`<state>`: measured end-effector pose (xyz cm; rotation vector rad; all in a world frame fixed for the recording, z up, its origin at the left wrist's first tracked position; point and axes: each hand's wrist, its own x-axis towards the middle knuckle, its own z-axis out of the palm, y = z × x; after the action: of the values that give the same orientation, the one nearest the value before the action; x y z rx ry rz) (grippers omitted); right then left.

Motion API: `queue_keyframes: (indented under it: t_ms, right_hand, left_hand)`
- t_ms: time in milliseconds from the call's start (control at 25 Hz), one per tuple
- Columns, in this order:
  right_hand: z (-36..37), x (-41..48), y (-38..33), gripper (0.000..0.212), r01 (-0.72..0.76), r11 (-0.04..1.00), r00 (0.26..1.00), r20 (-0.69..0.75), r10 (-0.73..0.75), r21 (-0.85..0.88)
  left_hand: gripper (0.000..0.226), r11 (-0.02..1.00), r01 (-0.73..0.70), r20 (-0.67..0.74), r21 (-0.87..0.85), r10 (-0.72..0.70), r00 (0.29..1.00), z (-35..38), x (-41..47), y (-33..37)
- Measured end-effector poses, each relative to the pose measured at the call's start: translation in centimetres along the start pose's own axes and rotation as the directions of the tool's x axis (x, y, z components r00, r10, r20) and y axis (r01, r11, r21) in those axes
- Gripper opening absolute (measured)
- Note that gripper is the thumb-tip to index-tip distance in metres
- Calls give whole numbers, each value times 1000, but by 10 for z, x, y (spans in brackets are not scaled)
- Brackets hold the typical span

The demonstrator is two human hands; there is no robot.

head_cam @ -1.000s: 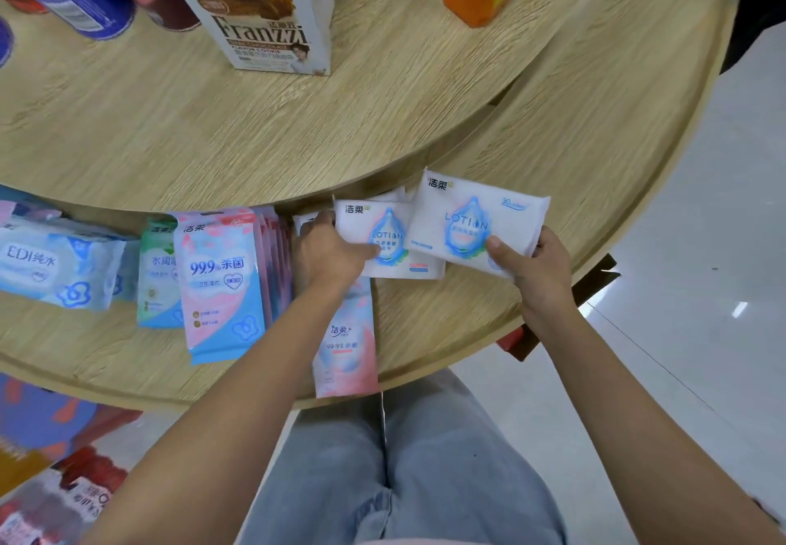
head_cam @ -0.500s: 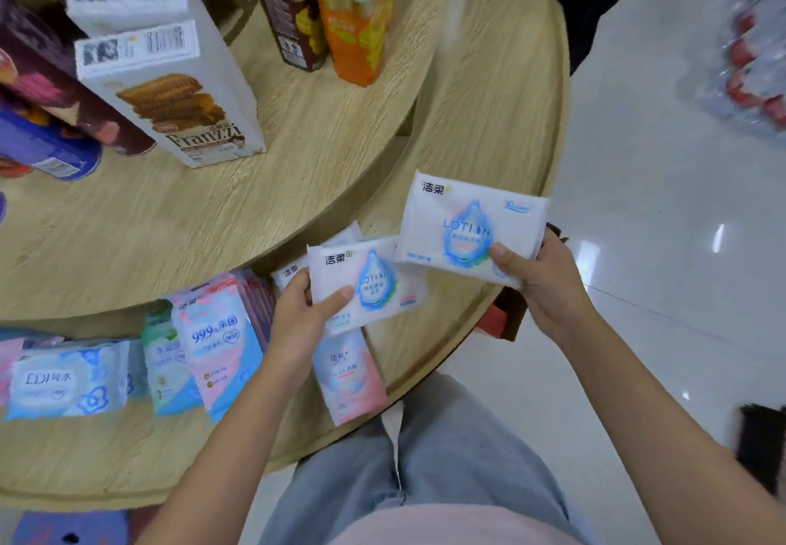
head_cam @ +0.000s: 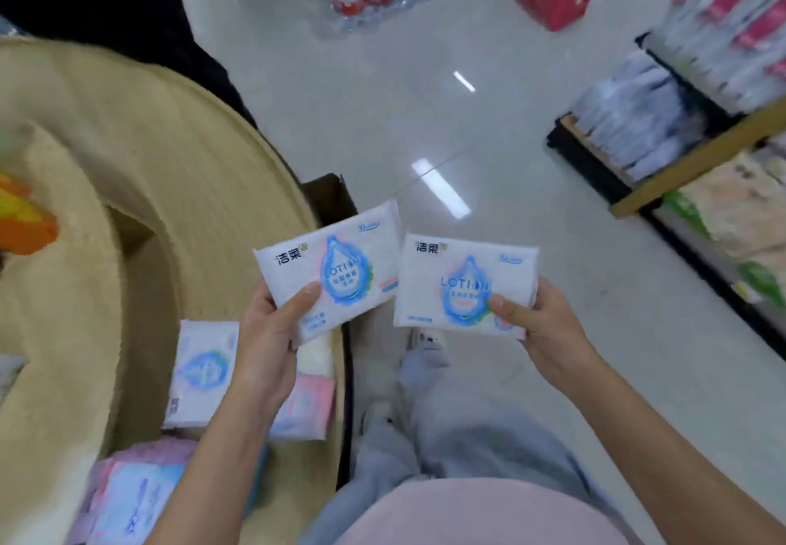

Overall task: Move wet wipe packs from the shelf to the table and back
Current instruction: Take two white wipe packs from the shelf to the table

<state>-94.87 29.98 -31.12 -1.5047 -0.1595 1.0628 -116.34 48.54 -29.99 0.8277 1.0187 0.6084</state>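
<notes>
Head view: left hand (head_cam: 272,340) gripping one wet wipe pack (head_cam: 331,272), right hand (head_cam: 540,323) gripping second pack (head_cam: 463,285); packs hanging side by side, long axes crosswise, shelf (head_cam: 191,170) lying just left of left hand, table not showing

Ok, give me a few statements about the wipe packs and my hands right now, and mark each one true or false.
1. The left hand grips the left Lotion pack and the right hand grips the right Lotion pack. True.
2. The two held packs are stacked one on the other. False: they are side by side, printed faces up.
3. The right Lotion pack is over the floor, clear of the round wooden shelf. True.
4. The shelf's lower tier holds nothing. False: spare packs lie there, by the left wrist.
</notes>
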Motion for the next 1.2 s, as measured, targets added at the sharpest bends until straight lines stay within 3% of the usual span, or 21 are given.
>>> queue_keyframes:
  t_ms: [200, 360, 480, 560, 640, 760, 800, 1000, 1200]
  right_hand:
    - [-114, -74, 22, 56, 125, 975, 932, -358, -52, 185]
    - [-193, -119, 40, 88, 265, 923, 814, -578, -60, 278]
    - [-255, -139, 37, 66, 359, 873, 744, -666, -54, 329]
    - [-307, -151, 29, 56, 406, 856, 686, -726, -56, 318]
    - [-353, -160, 12, 64, 449, 849, 635, -768, -84, 278]
    - [-416, -171, -14, 38, 518, 819, 555, -826, -102, 247]
    - [-432, -173, -22, 39, 545, 804, 536, -836, -115, 238]
    - [-514, -156, -58, 77, 587, 787, 472, -870, -141, 190]
    - [-590, -114, -100, 81, 635, 751, 434, -887, -154, 180]
  left_hand:
    - [29, 990, 11, 380, 140, -64, 923, 145, 4, -13]
    - [36, 972, -9, 574, 237, -132, 808, 277, -11, -45]
    - [26, 957, -37, 676, 286, -174, 716, 370, -30, -79]
    - [26, 948, -25, 722, 316, -223, 655, 432, -50, -111]
    - [26, 942, 0, 742, 335, -264, 616, 478, -68, -138]
    - [21, 920, 62, 714, 388, -342, 611, 529, -90, -172]
    - [21, 911, 78, 705, 405, -365, 608, 542, -93, -181]
    - [26, 901, 105, 709, 422, -399, 582, 633, -86, -212]
    - [38, 920, 70, 772, 386, -363, 522, 762, -59, -222]
